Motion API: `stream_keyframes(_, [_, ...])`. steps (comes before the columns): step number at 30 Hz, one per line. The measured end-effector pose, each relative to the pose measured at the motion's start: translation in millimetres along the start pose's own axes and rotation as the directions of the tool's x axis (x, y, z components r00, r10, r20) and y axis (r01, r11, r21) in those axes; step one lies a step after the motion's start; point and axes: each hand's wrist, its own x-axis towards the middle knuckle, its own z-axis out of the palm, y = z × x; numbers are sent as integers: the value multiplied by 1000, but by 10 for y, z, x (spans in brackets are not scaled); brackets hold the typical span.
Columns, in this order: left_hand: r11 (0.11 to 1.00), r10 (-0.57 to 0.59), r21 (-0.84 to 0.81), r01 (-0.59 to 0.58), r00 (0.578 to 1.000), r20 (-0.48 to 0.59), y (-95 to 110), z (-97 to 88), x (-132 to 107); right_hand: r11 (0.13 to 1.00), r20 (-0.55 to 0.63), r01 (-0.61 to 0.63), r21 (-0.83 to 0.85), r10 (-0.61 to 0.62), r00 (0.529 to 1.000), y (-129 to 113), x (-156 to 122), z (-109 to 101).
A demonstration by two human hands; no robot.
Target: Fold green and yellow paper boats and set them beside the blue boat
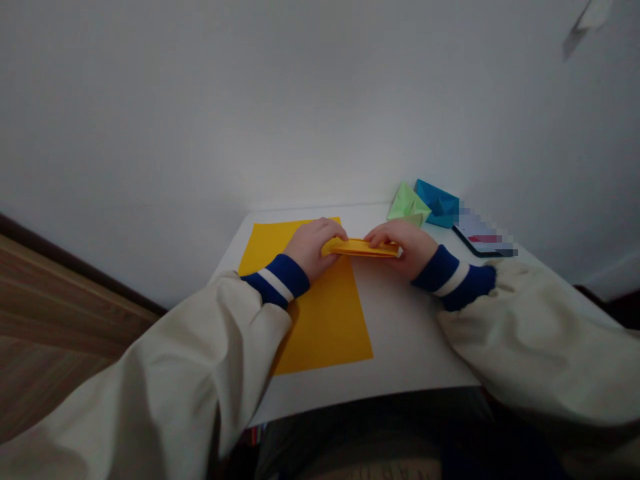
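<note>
Both hands grip a folded piece of yellow-orange paper (361, 248), a narrow layered strip held a little above the table. My left hand (316, 245) is closed on its left end, thumb and fingers on either side. Its right end sits in my right hand (403, 245), whose fingers curl over the top edge. Parts of both ends are hidden by the fingers. Beneath my left hand and forearm lies a flat yellow sheet of paper (330, 327) on the table.
The white table (415, 340) stands against a pale wall (315, 100). At its back right are a light green folded paper (407, 202), a blue folded paper (437, 202) and a phone-like device (483, 233), partly pixelated. A wooden panel (60, 307) is at the left.
</note>
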Motion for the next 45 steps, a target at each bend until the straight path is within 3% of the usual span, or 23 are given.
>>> stream_keyframes(5, [981, 103, 156, -119, 989, 103, 49, -50, 18, 981, 133, -61, -183, 86, 987, -58, 9, -13])
stream_keyframes(8, [975, 73, 200, -97, 990, 123, 72, -62, 26, 984, 182, 0, -177, 32, 983, -100, 29, -3])
stream_keyframes(10, [977, 29, 205, -57, 990, 139, 63, -57, 26, 985, 207, 34, -166, 1, 978, -101, 30, 15])
stream_keyframes(13, [975, -106, 210, 71, 982, 159, 29, -37, 17, 984, 200, -18, -180, 54, 978, -69, 6, 50])
stream_keyframes(17, [930, -337, 215, 299, 926, 168, -15, 0, -10, 989, 137, -64, -132, 82, 987, -29, -27, 63])
stream_keyframes(22, [903, -415, 192, 384, 895, 165, -42, 30, -26, 979, 190, -74, -189, 110, 976, -7, -21, 32])
stream_keyframes(27, [924, -315, 272, 267, 937, 150, -21, 2, -11, 946, 310, 90, -311, 12, 951, -41, 18, 2])
stream_keyframes(30, [961, -170, 254, 111, 959, 227, 54, -53, 14, 898, 312, 156, -412, -22, 950, -104, 40, -7])
stream_keyframes(33, [983, 12, 166, -74, 937, 348, 142, -100, 44, 866, 320, 195, -461, -43, 946, -166, 53, -18])
stream_keyframes(35, [974, 52, 180, -137, 911, 410, 177, -111, 59, 863, 319, 208, -460, -58, 946, -196, 58, -27])
stream_keyframes(39, [954, 33, 244, -174, 869, 493, 151, -95, 55, 896, 319, 220, -385, -94, 943, -201, 57, -35])
stream_keyframes(45, [983, -14, 163, -85, 851, 525, 18, -72, -5, 960, 330, 132, -249, -44, 943, -50, 1, -1])
